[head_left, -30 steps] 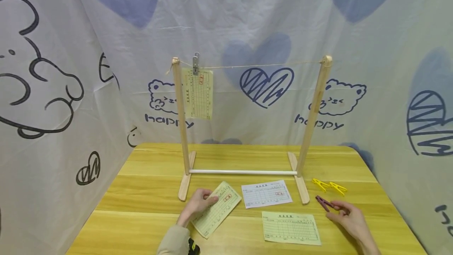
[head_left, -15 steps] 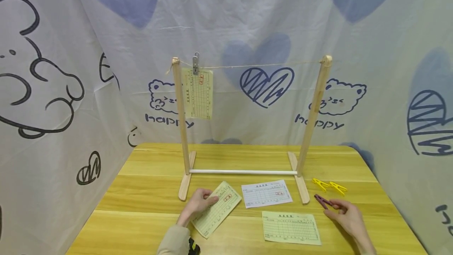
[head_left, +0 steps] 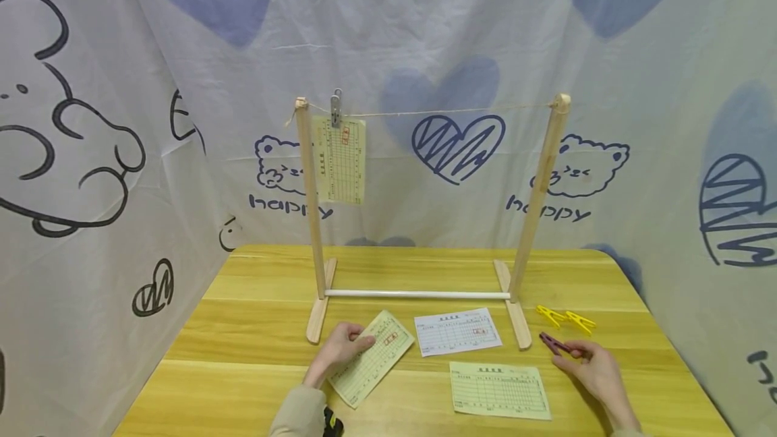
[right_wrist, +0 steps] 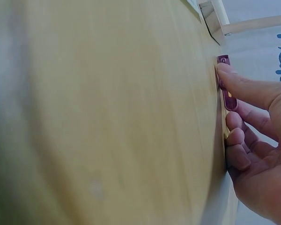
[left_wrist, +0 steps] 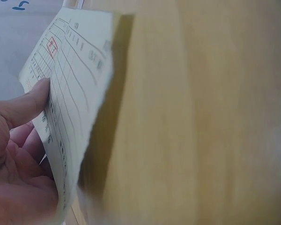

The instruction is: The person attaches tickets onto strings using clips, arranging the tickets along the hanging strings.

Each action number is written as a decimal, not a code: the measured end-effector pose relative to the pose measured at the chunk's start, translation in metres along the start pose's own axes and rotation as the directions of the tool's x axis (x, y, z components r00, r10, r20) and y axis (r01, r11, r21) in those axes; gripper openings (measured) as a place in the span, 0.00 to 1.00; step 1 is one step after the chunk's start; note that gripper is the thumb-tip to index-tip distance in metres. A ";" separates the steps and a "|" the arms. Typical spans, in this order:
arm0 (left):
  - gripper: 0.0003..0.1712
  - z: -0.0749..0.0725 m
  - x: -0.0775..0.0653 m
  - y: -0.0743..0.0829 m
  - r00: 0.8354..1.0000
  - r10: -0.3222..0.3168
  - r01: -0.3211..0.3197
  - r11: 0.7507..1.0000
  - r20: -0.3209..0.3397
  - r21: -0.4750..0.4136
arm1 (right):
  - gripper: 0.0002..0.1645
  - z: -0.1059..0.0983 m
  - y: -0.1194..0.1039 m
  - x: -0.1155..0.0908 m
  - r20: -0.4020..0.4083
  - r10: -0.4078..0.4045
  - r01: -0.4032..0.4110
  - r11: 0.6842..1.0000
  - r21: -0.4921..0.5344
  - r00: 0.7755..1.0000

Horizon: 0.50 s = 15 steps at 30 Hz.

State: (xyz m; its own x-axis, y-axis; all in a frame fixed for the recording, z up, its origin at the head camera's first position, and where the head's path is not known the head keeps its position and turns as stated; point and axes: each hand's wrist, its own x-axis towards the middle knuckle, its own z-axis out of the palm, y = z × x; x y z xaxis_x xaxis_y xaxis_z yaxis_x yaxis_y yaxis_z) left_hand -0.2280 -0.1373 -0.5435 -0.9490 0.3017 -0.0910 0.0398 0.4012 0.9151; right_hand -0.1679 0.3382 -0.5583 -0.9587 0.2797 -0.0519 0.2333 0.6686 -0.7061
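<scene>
Between thumb and fingers, my left hand (head_left: 342, 351) pinches a pale yellow printed slip (head_left: 379, 363) with a red stamp, tilted off the table in the left wrist view. My right hand (head_left: 597, 373) holds a dark purple clothespin (head_left: 552, 342) at the right of the table; in the right wrist view the thumb lies on the clothespin (right_wrist: 230, 102). Just beyond it lie two yellow clothespins (head_left: 564, 318). A white slip (head_left: 455, 337) with a red stamp and another yellow slip (head_left: 498, 396) lie flat between the hands.
A wooden frame (head_left: 537, 208) stands behind the slips, with a string (head_left: 425, 113) tied across its posts and a white bar (head_left: 419, 295) low down. A metal clip (head_left: 336, 110) holds a yellow slip (head_left: 342, 167) on the string at the left. Printed cloth hangs around the table.
The right hand has shifted slightly left, and the purple clothespin has turned a little in its fingers, its legs now closer together. The left hand and its slip stay put.
</scene>
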 end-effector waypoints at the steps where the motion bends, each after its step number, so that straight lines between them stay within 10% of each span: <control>1: 0.13 0.000 0.000 0.000 1.000 0.001 -0.001 1.000 0.001 -0.002 | 0.33 0.001 0.000 0.000 -0.009 -0.002 0.002 1.000 -0.010 1.000; 15: 0.12 0.000 0.000 0.001 1.000 -0.011 0.011 1.000 -0.006 -0.009 | 0.30 0.007 0.003 0.004 -0.067 -0.012 0.009 0.999 -0.040 0.998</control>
State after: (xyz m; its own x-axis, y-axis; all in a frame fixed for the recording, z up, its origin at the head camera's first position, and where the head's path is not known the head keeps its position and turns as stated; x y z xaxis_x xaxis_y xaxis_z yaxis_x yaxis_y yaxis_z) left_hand -0.2276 -0.1367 -0.5427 -0.9511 0.2925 -0.0988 0.0268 0.3970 0.9174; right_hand -0.1720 0.3367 -0.5651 -0.9483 0.3173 0.0040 0.2308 0.6984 -0.6775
